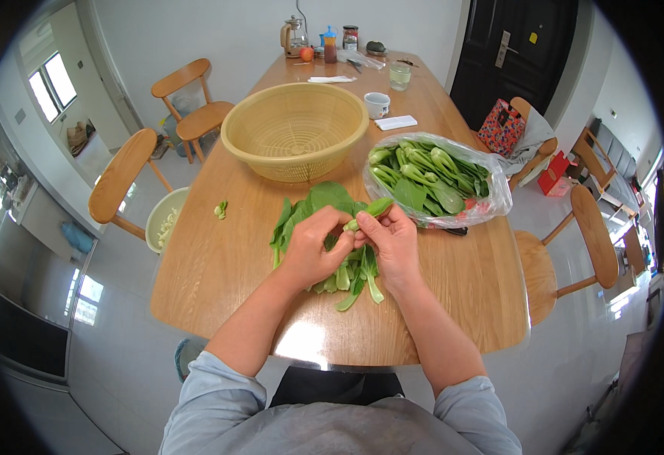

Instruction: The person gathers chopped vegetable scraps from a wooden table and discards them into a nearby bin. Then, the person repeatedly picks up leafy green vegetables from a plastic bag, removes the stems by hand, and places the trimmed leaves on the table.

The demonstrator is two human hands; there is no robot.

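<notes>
Over a pile of loose leafy greens [323, 199] on the wooden table, my two hands meet at a small green bok choy piece [378, 206]. My right hand [391, 239] grips it between thumb and fingers. The fingertips of my left hand [318, 244] pinch its pale base end. Just to the right lies a clear plastic bag [499, 187] filled with whole bok choy [423, 170]. A yellow plastic colander [295, 165] stands beyond the pile, with nothing in it. A small green scrap [221, 210] lies on the table to the left.
Behind the colander are a white cup [377, 106], a white flat object [395, 123] and a glass jar [399, 77]. A dark handle [456, 231] shows under the bag. At the table's left edge is a pale bowl [154, 222] with pale pieces. Wooden chairs [124, 176] flank the table [224, 296].
</notes>
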